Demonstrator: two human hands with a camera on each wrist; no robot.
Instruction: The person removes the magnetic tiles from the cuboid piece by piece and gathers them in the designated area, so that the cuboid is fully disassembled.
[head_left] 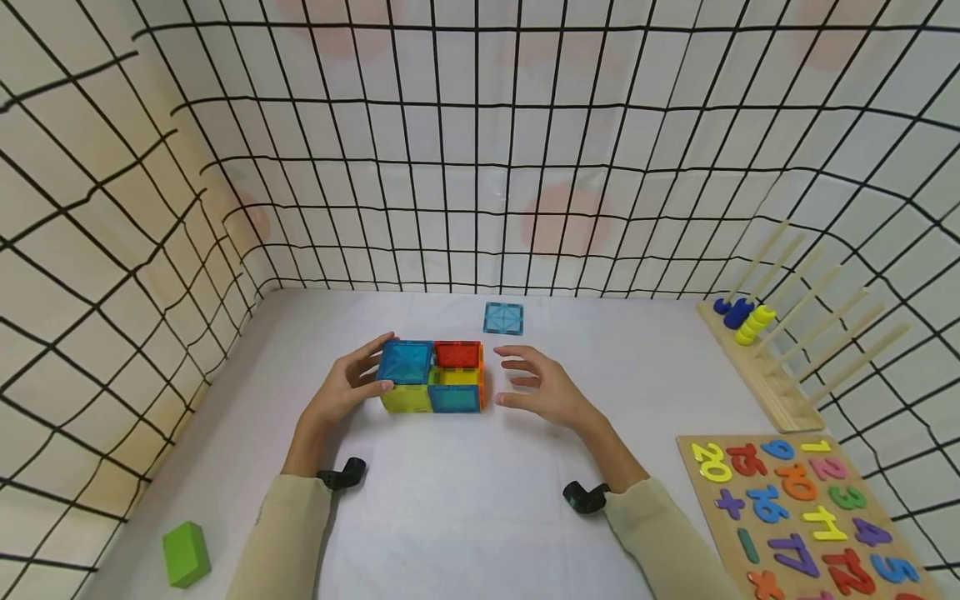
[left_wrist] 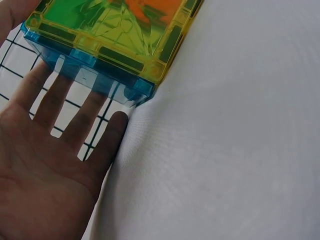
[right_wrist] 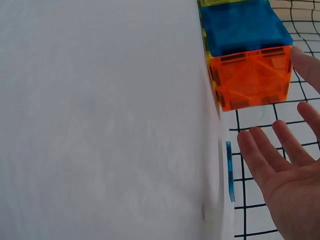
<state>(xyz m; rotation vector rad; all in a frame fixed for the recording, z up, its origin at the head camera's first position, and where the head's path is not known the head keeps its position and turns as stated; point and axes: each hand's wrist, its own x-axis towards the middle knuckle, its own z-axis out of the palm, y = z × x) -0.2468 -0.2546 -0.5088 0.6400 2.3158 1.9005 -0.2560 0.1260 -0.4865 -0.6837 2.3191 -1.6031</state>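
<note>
A box of translucent magnetic tiles [head_left: 408, 398] stands on the white table, with yellow-green and blue front walls. A blue tile [head_left: 405, 362] covers its left half; the right half is uncovered on top, showing a red back wall and an orange right end. My left hand [head_left: 347, 385] holds the box's left end, thumb near the front corner and index finger at the back; the left wrist view shows its other fingers [left_wrist: 75, 117] stretched beside the blue end wall. To the right of the orange end [right_wrist: 252, 80], my right hand [head_left: 547, 390] hovers apart, fingers spread, holding nothing.
A loose blue tile [head_left: 503, 318] lies behind the box. At right are a wooden peg stand [head_left: 772, 375] with blue and yellow beads and a number board [head_left: 795, 508]. A green block [head_left: 186, 554] sits front left. Black wire mesh [head_left: 480, 167] surrounds the table's back and sides.
</note>
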